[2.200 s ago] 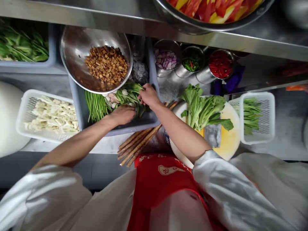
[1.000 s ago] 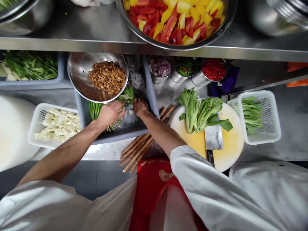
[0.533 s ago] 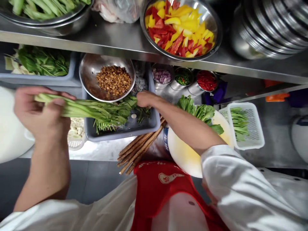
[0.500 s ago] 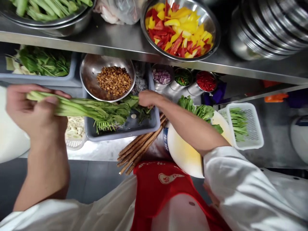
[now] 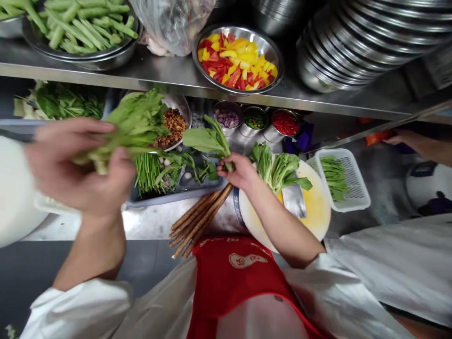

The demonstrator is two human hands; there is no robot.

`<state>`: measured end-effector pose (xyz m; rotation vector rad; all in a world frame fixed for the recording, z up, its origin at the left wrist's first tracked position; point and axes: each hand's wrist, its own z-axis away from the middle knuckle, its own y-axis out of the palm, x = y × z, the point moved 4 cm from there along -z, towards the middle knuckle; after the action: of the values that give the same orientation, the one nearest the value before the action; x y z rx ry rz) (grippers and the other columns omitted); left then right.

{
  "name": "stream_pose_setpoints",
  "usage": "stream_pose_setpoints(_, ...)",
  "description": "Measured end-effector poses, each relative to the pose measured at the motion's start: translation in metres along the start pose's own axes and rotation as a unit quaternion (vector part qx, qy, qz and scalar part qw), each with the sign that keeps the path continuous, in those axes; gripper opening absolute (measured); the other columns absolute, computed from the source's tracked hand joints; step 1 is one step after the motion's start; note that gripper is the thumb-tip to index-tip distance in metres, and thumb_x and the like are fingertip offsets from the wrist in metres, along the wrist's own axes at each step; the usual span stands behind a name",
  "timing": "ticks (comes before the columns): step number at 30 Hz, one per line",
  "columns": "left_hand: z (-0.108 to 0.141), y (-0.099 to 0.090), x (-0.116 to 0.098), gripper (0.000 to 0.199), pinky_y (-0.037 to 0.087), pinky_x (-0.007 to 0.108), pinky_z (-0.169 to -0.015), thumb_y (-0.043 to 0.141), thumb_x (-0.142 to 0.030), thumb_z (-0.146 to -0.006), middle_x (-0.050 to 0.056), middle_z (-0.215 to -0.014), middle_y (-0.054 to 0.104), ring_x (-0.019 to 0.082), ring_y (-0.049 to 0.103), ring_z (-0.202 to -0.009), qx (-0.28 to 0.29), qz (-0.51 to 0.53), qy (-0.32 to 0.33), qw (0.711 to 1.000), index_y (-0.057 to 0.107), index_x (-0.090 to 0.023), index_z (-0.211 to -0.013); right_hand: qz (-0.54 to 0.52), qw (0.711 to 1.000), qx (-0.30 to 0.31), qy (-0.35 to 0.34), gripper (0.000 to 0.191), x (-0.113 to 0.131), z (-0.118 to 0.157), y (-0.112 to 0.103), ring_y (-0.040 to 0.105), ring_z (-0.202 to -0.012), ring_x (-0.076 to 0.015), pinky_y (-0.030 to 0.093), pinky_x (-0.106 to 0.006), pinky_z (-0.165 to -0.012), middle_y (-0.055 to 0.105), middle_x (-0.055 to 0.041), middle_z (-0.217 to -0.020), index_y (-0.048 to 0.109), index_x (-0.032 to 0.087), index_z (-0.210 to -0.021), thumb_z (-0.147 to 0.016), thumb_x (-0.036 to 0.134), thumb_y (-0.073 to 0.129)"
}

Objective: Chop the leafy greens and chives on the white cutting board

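My left hand (image 5: 74, 165), a little blurred, was wrapped around a leafy bunch (image 5: 136, 115), thumb against fingers, with the pale stalk ends near my thumb and the leaves pointing forward and to the right. The leaves hid part of a steel bowl (image 5: 186, 103) of diced brown pieces (image 5: 174, 125); I could not tell whether they touched it. My right hand (image 5: 242, 172) was closed at the fingertips on the stem of a small leafy sprig (image 5: 203, 140), its broad leaf to the left, above the right end of a grey-blue bin (image 5: 180, 196). Inside that bin lay a bundle of thin green stalks (image 5: 150, 172) and some loose dark leaves (image 5: 203, 172). A fan of brown rods (image 5: 201, 221) lay just below my right hand, and to the right of them a round board (image 5: 316, 219) bore more greens (image 5: 280, 169) and a cleaver (image 5: 294, 200). I judged the step in hand to be gathering greens out of the bin, the main bunch in one hand and a single sprig in the other. As I saw it, the next move called for bringing sprig and bunch together, stems lined up, with a grip firm enough to lose no leaves yet gentle enough not to bruise them
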<state>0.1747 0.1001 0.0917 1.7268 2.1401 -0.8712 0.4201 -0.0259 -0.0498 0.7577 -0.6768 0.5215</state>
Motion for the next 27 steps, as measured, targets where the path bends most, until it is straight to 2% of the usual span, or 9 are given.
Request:
stream_pose_setpoints(2,0.023,0.027,-0.023,0.016,0.056,0.054,-0.091,0.070,-0.030,-0.076,0.002,-0.105,0.060,0.026,0.063,-0.105,0.061,-0.045,0.128,0.989,0.058,-0.029,-0.088,-0.054,0.998,0.012,0.025,0.021,-0.019,0.010,0.008,0.069,-0.070,-0.0180,0.060,-0.029,-0.059,0.069,-0.0006,-0.071,0.057,0.019,-0.083,-0.065,0.009,0.056)
stream_pose_setpoints(3,0.039,0.043,-0.030,0.013,0.056,0.051,-0.090,0.067,-0.026,-0.079,0.002,-0.109,0.060,0.024,0.062,-0.104,0.102,-0.068,0.156,0.980,0.060,-0.028,-0.089,-0.064,0.997,0.010,0.029,0.024,-0.027,0.015,0.010,0.070,-0.074,-0.0186,0.060,-0.030,-0.061,0.071,-0.0009,-0.075,0.059,0.020,-0.085,-0.064,0.008,0.056)
stream_pose_setpoints(5,0.078,0.076,-0.033,0.005,0.057,0.045,-0.090,0.061,-0.024,-0.087,0.005,-0.114,0.059,0.021,0.060,-0.106,0.194,-0.086,0.121,0.970,0.063,-0.026,-0.091,-0.078,0.997,-0.022,0.016,0.027,-0.039,0.022,0.006,0.069,-0.072,-0.0178,0.058,-0.028,-0.060,0.071,0.0009,-0.074,0.059,0.021,-0.084,-0.061,0.006,0.057)
stream_pose_setpoints(7,0.125,0.104,-0.030,0.012,0.057,0.043,-0.090,0.055,-0.027,-0.092,0.010,-0.114,0.058,0.022,0.059,-0.109,0.276,-0.061,0.052,0.958,0.066,-0.022,-0.093,-0.101,0.992,-0.074,0.007,0.022,-0.048,0.029,-0.008,0.065,-0.063,-0.0159,0.055,-0.026,-0.056,0.067,0.0028,-0.065,0.058,0.021,-0.077,-0.060,0.006,0.058)
stream_pose_setpoints(10,0.192,0.128,-0.031,0.013,0.058,0.042,-0.093,0.059,-0.024,-0.090,0.013,-0.117,0.058,0.024,0.059,-0.113,0.331,-0.004,-0.021,0.943,0.069,-0.022,-0.098,-0.137,0.982,-0.125,0.024,0.016,-0.063,0.041,-0.029,0.060,-0.054,-0.0140,0.050,-0.023,-0.050,0.063,0.0033,-0.059,0.057,0.021,-0.073,-0.061,0.010,0.060)
stream_pose_setpoints(14,0.240,0.128,-0.046,0.016,0.057,0.044,-0.096,0.061,-0.019,-0.089,0.014,-0.122,0.059,0.026,0.059,-0.116,0.350,0.051,-0.085,0.932,0.069,-0.022,-0.102,-0.134,0.980,-0.142,0.027,0.011,-0.081,0.055,-0.042,0.059,-0.052,-0.0126,0.049,-0.024,-0.049,0.064,0.0035,-0.062,0.058,0.021,-0.072,-0.064,0.018,0.066)
stream_pose_setpoints(20,0.245,0.106,-0.058,0.019,0.048,0.048,-0.111,0.055,-0.020,-0.091,0.012,-0.134,0.060,0.025,0.056,-0.128,0.408,0.165,-0.155,0.885,0.063,-0.023,-0.108,-0.071,0.985,-0.157,-0.021,0.032,-0.091,0.061,-0.054,0.064,-0.059,-0.0131,0.048,-0.021,-0.047,0.069,0.0051,-0.071,0.058,0.022,-0.079,-0.055,0.018,0.079)
stream_pose_setpoints(25,0.260,0.103,-0.026,0.017,0.057,0.040,-0.092,0.052,-0.029,-0.093,0.009,-0.116,0.068,0.021,0.068,-0.107,0.315,0.203,-0.409,0.832,0.053,-0.024,-0.109,-0.010,0.991,-0.130,-0.028,0.043,-0.106,0.064,-0.062,0.067,-0.067,-0.0151,0.054,-0.025,-0.054,0.072,0.0049,-0.081,0.060,0.024,-0.091,-0.054,0.026,0.083)
stream_pose_setpoints(27,0.268,0.109,-0.020,0.018,0.058,0.039,-0.086,0.053,-0.031,-0.092,0.008,-0.106,0.071,0.021,0.070,-0.096,0.317,0.209,-0.467,0.799,0.054,-0.023,-0.108,0.013,0.991,-0.132,-0.023,0.042,-0.114,0.065,-0.062,0.068,-0.069,-0.0152,0.054,-0.024,-0.055,0.073,0.0037,-0.083,0.061,0.024,-0.093,-0.057,0.029,0.083)
